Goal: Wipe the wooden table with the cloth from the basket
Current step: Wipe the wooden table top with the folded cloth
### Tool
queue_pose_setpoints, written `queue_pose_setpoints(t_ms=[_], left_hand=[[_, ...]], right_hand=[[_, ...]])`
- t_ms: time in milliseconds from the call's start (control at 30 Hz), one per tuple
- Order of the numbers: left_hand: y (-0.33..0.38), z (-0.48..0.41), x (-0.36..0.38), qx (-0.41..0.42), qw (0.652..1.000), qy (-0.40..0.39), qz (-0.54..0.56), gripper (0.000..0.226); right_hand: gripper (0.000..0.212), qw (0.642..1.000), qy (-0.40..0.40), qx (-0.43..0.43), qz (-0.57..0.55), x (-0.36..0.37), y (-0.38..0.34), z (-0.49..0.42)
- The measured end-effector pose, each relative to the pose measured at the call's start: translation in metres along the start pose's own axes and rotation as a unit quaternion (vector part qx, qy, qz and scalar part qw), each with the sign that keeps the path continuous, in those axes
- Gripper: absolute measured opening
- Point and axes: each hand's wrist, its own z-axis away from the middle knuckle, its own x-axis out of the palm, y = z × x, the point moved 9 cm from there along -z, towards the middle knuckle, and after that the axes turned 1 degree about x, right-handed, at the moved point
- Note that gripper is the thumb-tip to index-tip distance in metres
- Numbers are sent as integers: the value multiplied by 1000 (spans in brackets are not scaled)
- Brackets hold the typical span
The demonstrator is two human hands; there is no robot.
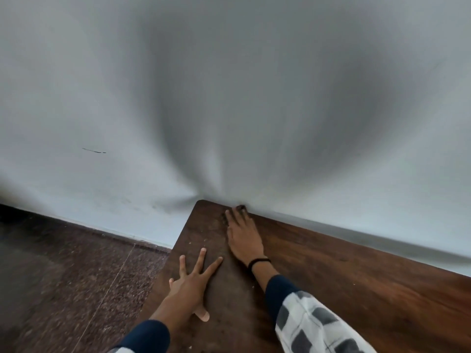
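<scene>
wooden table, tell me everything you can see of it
The table is dark brown wood with visible grain, redder toward the right. Its far edge meets the grey wall, and its rounded far left corner shows. Pale specks dot the left part. The left hand lies flat on it, fingers spread; the right hand reaches to the far edge, fingers straight on a small dark thing, too blurred to name.

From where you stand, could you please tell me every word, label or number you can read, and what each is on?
None can be read. The wooden table, wall, floor, checked sleeve and black wristband bear no writing. The dark streak on the wall is a scuff, not letters.
</scene>
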Motion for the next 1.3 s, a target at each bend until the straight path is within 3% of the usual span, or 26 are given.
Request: queue_pose_setpoints(t_ms=[167,400,600,800,1000,1167,1300], left_hand=[[-5,2,1,-8,999,26,30,146],[-7,-2,-1,-6,999,24,24,146],[-25,10,3,33,999,28,-32,142],[-30,1,0,33,998,20,-58,146],[-33,0,4,37,998,33,-50,147],[-33,-1,3,33,998,30,-51,148],[-30,2,2,35,997,21,-65,145]], right_hand=[[60,980,87,176,-41,-9,31,37],[55,999,-12,-20,-22,10,-31,-30],[59,993,30,108,-39,5,-16,-2],[56,1000,-14,13,-14,10,-34,-17],[57,992,24,118,-37,-2,0,30],[55,1000,-15,4,5,-8,-8,71],[56,994,-15,104,-15,-14,39,39]])
